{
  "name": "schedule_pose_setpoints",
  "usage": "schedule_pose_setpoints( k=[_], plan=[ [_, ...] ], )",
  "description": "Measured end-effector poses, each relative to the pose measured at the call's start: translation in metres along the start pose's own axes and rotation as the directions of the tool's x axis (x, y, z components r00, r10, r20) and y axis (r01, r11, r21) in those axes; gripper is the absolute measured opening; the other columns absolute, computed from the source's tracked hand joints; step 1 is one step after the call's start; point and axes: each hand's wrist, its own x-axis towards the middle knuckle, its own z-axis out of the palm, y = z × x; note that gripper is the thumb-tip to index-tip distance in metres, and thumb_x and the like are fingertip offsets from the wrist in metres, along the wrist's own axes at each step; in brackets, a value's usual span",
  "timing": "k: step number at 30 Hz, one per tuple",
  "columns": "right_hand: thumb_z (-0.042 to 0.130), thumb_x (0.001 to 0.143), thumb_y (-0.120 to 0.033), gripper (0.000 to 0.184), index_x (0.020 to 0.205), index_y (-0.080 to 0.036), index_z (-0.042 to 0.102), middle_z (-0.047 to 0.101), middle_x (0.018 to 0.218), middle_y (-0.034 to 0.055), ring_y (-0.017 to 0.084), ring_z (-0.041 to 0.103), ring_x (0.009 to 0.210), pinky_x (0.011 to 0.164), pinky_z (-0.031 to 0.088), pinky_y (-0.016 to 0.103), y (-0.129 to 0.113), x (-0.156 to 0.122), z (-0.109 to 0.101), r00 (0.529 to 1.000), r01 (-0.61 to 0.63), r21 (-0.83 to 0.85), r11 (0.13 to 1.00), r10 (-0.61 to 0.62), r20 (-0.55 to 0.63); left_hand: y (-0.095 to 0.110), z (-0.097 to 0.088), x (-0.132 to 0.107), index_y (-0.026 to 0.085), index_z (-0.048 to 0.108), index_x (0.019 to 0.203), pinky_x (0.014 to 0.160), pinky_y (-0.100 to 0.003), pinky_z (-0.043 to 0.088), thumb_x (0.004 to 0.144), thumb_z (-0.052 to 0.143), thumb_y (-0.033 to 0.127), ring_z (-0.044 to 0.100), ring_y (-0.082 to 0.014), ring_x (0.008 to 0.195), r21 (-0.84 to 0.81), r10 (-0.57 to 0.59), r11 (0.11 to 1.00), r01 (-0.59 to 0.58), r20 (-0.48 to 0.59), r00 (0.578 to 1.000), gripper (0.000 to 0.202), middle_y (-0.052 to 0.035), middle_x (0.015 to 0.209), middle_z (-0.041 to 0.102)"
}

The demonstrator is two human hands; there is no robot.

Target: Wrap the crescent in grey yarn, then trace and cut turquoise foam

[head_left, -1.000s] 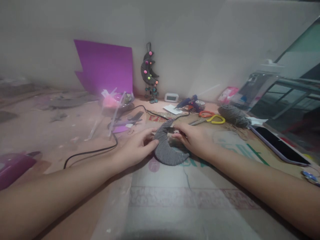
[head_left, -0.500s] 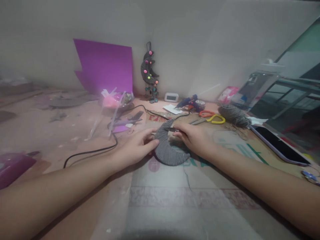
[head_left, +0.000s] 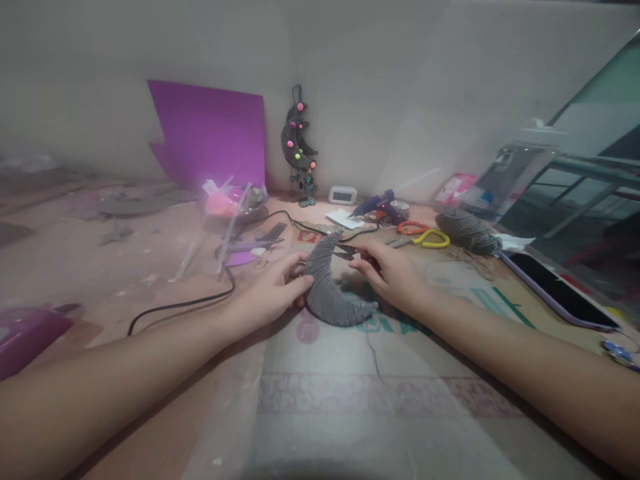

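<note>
A crescent moon shape wrapped in grey yarn [head_left: 325, 287] is pinched at its outer left edge by my left hand [head_left: 280, 283], thumb on top. My right hand [head_left: 387, 267] is closed around small thread snips [head_left: 344, 251]. Their dark blades point left, near the crescent's upper tip and inner curve. Most of the snips' handle is hidden by my fingers. A thin grey strand [head_left: 374, 357] trails below the crescent's lower tip.
Behind the crescent lie a blue glue gun [head_left: 383, 205], yellow-handled scissors [head_left: 431, 239] and a grey yarn ball [head_left: 467, 231]. A phone [head_left: 560, 290] is at right. A black cord [head_left: 185, 305] runs at left. A finished moon hanging [head_left: 297, 143] is on the wall.
The crescent has shifted slightly left and turned, so its upper tip shows more fully. My right hand with the snips has drawn back a little to the right, and the blades now look spread.
</note>
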Motion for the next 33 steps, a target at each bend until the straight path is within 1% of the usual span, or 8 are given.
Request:
schedule_pose_setpoints(
  k=[4, 8, 14, 16, 22, 29, 33],
  plan=[
    [0.055, 0.102, -0.036, 0.024, 0.112, -0.019, 0.070, 0.077, 0.089, 0.0072, 0.020, 0.068, 0.072, 0.064, 0.046, 0.027, -0.0001, 0.0003, 0.0010, 0.999, 0.041, -0.039, 0.998, -0.040, 0.027, -0.0041, -0.0019, 0.0012, 0.017, 0.058, 0.117, 0.047, -0.021, 0.038, 0.085, 0.060, 0.032, 0.053, -0.0095, 0.052, -0.020, -0.002, 1.000, 0.002, -0.008, 1.000, 0.036, 0.0059, 0.070, 0.057],
    [0.057, 0.102, -0.035, 0.022, 0.109, -0.019, 0.070, 0.075, 0.085, 0.0059, 0.019, 0.066, 0.069, 0.062, 0.043, 0.026, -0.0017, 0.0007, 0.0000, 0.997, 0.047, -0.066, 0.997, -0.043, 0.058, -0.0069, -0.0022, 0.0019, 0.016, 0.059, 0.116, 0.045, -0.020, 0.036, 0.084, 0.061, 0.032, 0.053, -0.0090, 0.052, -0.044, 0.001, 0.999, -0.001, -0.005, 1.000, 0.035, 0.0056, 0.070, 0.057],
    [0.058, 0.101, -0.032, 0.018, 0.100, -0.019, 0.071, 0.074, 0.083, 0.0054, 0.018, 0.065, 0.068, 0.061, 0.040, 0.026, -0.0030, 0.0019, -0.0006, 0.995, 0.070, -0.082, 0.994, -0.063, 0.078, -0.0050, -0.0018, 0.0023, 0.015, 0.059, 0.115, 0.045, -0.021, 0.036, 0.085, 0.061, 0.030, 0.053, -0.0090, 0.052, -0.054, 0.009, 0.999, -0.009, -0.002, 1.000, 0.033, 0.0056, 0.070, 0.057],
    [0.059, 0.101, -0.032, 0.018, 0.101, -0.019, 0.070, 0.074, 0.083, 0.0051, 0.018, 0.065, 0.068, 0.061, 0.040, 0.026, -0.0027, 0.0019, -0.0003, 0.995, 0.067, -0.082, 0.994, -0.060, 0.085, -0.0035, -0.0019, 0.0023, 0.015, 0.059, 0.114, 0.046, -0.021, 0.036, 0.085, 0.061, 0.030, 0.053, -0.0089, 0.052, -0.065, 0.003, 0.998, -0.003, 0.004, 1.000, 0.033, 0.0057, 0.069, 0.057],
    [0.059, 0.101, -0.032, 0.017, 0.102, -0.019, 0.070, 0.075, 0.086, 0.0057, 0.018, 0.066, 0.071, 0.063, 0.041, 0.026, -0.0036, 0.0015, -0.0008, 0.995, 0.066, -0.079, 0.995, -0.060, 0.082, -0.0007, -0.0005, 0.0020, 0.016, 0.058, 0.114, 0.045, -0.020, 0.033, 0.080, 0.064, 0.028, 0.049, -0.0080, 0.049, -0.141, -0.026, 0.990, 0.027, 0.009, 1.000, 0.036, 0.0067, 0.067, 0.056],
    [0.055, 0.104, -0.034, 0.022, 0.104, -0.017, 0.070, 0.074, 0.087, 0.0075, 0.019, 0.066, 0.072, 0.065, 0.043, 0.026, -0.0023, 0.0012, -0.0011, 0.990, 0.141, -0.062, 0.988, -0.139, 0.038, -0.0027, 0.0009, 0.0023, 0.015, 0.058, 0.115, 0.046, -0.020, 0.033, 0.080, 0.065, 0.029, 0.048, -0.0079, 0.050, -0.174, -0.061, 0.983, 0.057, -0.017, 0.998, 0.039, 0.0065, 0.066, 0.056],
    [0.053, 0.105, -0.033, 0.023, 0.102, -0.018, 0.070, 0.075, 0.087, 0.0070, 0.018, 0.066, 0.072, 0.066, 0.043, 0.026, -0.0014, 0.0011, -0.0006, 0.988, 0.148, -0.070, 0.986, -0.145, 0.048, -0.0034, 0.0003, 0.0014, 0.016, 0.059, 0.114, 0.047, -0.021, 0.033, 0.080, 0.068, 0.029, 0.048, -0.0080, 0.050, -0.192, -0.066, 0.979, 0.064, -0.008, 0.998, 0.038, 0.0061, 0.067, 0.057]
  ],
)
